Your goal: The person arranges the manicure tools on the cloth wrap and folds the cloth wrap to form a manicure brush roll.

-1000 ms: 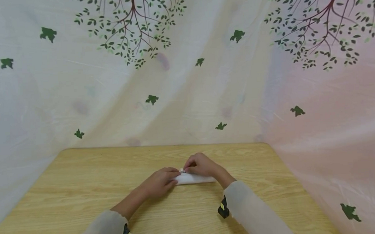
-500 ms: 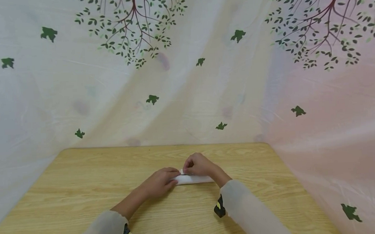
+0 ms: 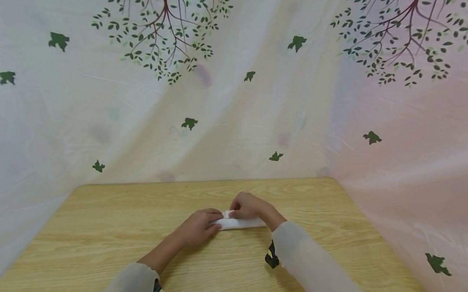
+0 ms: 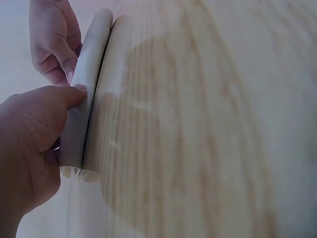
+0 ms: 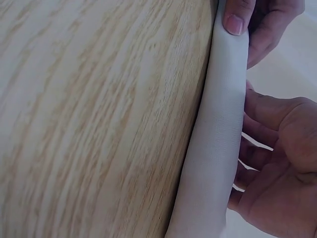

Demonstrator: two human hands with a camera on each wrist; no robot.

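Note:
A long, narrow white case (image 3: 242,223) with rounded edges lies crosswise on the wooden table; its grain shows close up in the right wrist view. My left hand (image 3: 198,227) grips its left end, the thumb (image 4: 74,95) pressed on the near face and the fingers behind. At the back edge, my right hand (image 3: 251,207) pinches with thumb and bent fingers beside a small white piece (image 3: 226,214) that shows between the hands. In the right wrist view the right fingers (image 5: 255,153) curl behind the case, their tips hidden by it. I cannot tell exactly what they pinch.
The wood-grain table (image 3: 115,223) ends at a rounded back edge, right against a pale curtain (image 3: 233,133) printed with branches and green leaves. Black wrist cameras (image 3: 271,255) sit under both light sleeves (image 3: 303,257).
My right wrist and forearm have shifted a little left and forward, while the fingers stay at the case's back edge. The left hand and the case hold nearly still.

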